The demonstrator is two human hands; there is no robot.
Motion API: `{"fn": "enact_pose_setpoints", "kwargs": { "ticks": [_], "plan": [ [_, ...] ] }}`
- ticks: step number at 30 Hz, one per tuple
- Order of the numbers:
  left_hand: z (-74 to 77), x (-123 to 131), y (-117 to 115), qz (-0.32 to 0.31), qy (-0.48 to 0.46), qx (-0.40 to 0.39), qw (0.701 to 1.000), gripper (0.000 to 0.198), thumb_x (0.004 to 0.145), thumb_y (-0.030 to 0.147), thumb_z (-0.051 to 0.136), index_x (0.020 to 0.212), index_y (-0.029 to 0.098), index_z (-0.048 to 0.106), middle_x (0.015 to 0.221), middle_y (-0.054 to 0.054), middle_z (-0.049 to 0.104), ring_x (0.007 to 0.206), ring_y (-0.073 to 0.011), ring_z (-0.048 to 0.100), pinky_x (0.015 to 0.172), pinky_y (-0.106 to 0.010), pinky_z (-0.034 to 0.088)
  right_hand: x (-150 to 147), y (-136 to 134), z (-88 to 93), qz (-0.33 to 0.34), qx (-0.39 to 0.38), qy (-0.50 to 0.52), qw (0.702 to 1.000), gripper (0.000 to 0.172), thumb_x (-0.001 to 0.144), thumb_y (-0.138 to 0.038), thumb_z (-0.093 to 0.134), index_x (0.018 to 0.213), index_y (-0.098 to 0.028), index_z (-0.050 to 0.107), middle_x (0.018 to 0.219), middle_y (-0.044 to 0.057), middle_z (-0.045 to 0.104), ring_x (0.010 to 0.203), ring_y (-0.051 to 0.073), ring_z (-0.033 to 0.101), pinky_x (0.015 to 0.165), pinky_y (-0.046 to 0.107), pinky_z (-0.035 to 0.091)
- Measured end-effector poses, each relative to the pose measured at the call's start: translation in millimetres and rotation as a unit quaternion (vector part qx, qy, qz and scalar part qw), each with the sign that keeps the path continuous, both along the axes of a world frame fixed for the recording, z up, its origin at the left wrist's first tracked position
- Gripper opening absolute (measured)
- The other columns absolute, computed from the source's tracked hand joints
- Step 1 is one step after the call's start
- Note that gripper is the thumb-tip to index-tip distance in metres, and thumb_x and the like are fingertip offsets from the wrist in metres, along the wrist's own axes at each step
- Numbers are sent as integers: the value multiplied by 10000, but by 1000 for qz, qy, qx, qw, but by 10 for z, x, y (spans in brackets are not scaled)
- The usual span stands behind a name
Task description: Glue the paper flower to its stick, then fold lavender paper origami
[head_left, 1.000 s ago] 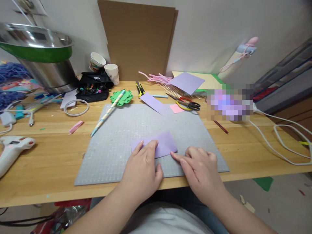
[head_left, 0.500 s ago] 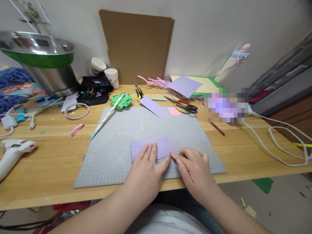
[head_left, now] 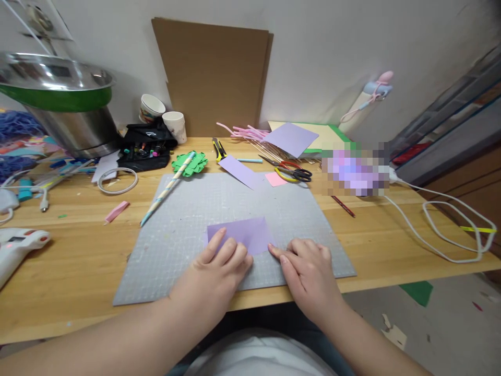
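Observation:
A rectangle of purple paper (head_left: 250, 235) lies on the grey cutting mat (head_left: 176, 250) in front of me. My left hand (head_left: 221, 266) is at the paper's lower left, its fingers bent and closed over the lower edge; the thumb is hidden. With the index fingertip, my right hand (head_left: 309, 269) presses the lower right corner, its thumb close beside and the other fingers curled in. Past the paper lie a purple strip (head_left: 237, 171), a pink paper square (head_left: 276, 179) and scissors (head_left: 293, 171).
A striped paper stick (head_left: 168, 188) leans on a green paper piece (head_left: 190, 164). At left are a glue gun (head_left: 23, 248), a tape roll (head_left: 117, 180) and a metal bowl (head_left: 58, 73). A utility knife (head_left: 219, 150) lies behind the mat; a white cable (head_left: 428, 235) loops at right.
My left hand has gone from lying flat on the purple paper to bent fingers at its lower left edge. My right hand stays at the corner. The view has shifted slightly.

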State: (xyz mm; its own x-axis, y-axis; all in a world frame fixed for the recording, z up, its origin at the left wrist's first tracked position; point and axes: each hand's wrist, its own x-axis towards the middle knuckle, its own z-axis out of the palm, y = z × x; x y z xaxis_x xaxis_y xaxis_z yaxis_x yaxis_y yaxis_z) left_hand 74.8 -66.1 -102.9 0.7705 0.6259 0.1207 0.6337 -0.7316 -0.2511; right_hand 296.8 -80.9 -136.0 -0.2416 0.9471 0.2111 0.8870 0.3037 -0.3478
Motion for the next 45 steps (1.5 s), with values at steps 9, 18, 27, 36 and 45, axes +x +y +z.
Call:
{"fn": "enact_pose_setpoints", "kwargs": {
  "ticks": [9,18,27,36,45],
  "plan": [
    [-62,-275,-59,20,-27,-24,999,299,865,274,542,1161,242,576,1011,-34,534,1052,-236,460,1098,-435,175,11,3,-51,-4,22,13,1000,345,942,-248,389,1123,-289,680,781,23,543,799,186,481,726,370,256],
    [5,-498,-125,35,-23,-45,998,390,783,214,604,1170,261,609,1010,-34,574,1080,-252,450,1105,-416,130,30,4,-78,4,26,7,1000,348,941,-248,388,1137,-291,672,787,25,543,806,190,487,720,369,256],
    [127,-672,-237,79,-43,-82,993,386,774,165,547,1126,280,654,924,-31,620,972,-256,510,1026,-430,251,11,-6,-53,6,24,2,1000,355,947,-248,377,1139,-266,674,785,31,542,801,190,480,725,375,264],
    [79,-490,-284,132,-159,-92,974,228,895,199,445,903,192,673,847,-69,577,802,-239,513,711,-405,427,-32,115,57,28,-8,30,999,348,953,-258,368,902,-218,710,776,37,526,790,187,460,749,383,270],
    [-259,-426,-239,58,-163,-51,984,331,922,184,454,1226,218,579,1203,-40,633,1131,-258,519,976,-421,343,-139,243,132,40,13,5,999,345,936,-223,391,651,-173,580,766,34,538,802,180,467,788,397,265]
  ]
}}
